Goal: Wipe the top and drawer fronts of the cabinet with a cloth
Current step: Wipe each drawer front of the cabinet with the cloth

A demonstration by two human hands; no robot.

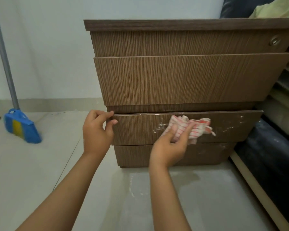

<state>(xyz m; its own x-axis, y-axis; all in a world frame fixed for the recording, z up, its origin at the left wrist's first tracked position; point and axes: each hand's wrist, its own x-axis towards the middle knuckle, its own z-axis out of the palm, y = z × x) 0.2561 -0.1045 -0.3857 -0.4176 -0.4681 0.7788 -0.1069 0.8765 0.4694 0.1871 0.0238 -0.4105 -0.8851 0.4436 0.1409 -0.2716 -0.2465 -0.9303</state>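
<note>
Two bare arms reach out to the cabinet (182, 77). One right hand (170, 144) holds the cloth (190, 127) bunched up and presses it on the third drawer front (232, 129), by the white marks. One left hand (97, 132) pinches that drawer's left edge. I think the cloth is soft, light and floppy, so bunching it works best.

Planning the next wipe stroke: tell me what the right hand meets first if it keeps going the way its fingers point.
Probably the white smears on the third drawer front, right of the cloth that the right hand holds.
</note>
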